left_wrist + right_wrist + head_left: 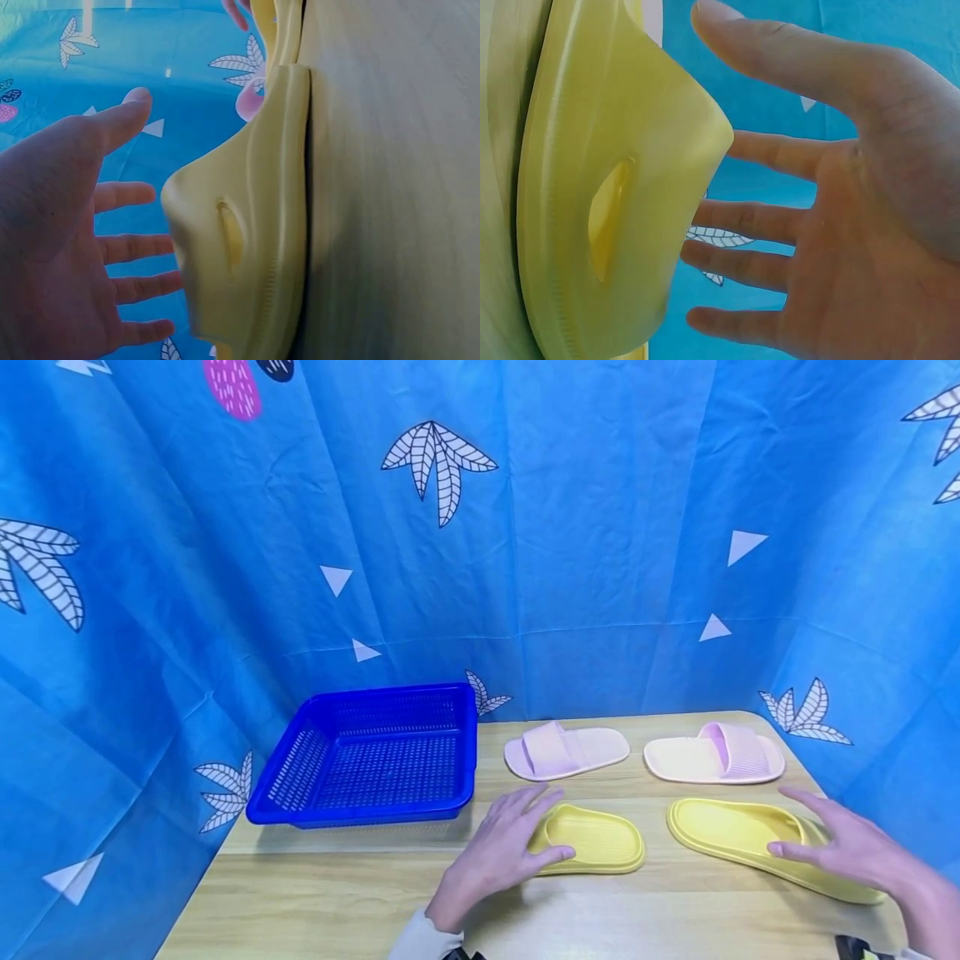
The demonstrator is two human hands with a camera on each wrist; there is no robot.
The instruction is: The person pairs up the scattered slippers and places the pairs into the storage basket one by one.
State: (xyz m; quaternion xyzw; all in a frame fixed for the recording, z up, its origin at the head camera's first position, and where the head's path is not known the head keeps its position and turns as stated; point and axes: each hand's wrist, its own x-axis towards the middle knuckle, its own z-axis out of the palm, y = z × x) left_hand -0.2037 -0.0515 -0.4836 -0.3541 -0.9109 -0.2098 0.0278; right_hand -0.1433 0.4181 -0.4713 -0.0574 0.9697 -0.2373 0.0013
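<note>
Two yellow slippers lie on the wooden table, the left slipper (603, 842) with its strap to the left and the right slipper (723, 828) with its strap to the right. Over the left slipper's strap (217, 247) hovers my left hand (506, 843), fingers spread and thumb apart. My right hand (851, 847) is held the same way above the other strap (649, 217). In both wrist views the fingertips reach partly behind the straps; whether they touch cannot be told. Neither hand grips anything. Each hand hides part of its strap in the head view.
Behind the yellow pair lie two pink slippers, one on the left (600, 747) and one on the right (678, 758). A blue perforated plastic basket (375, 814) stands at the table's back left. A patterned blue curtain (600, 527) surrounds the table (322, 902).
</note>
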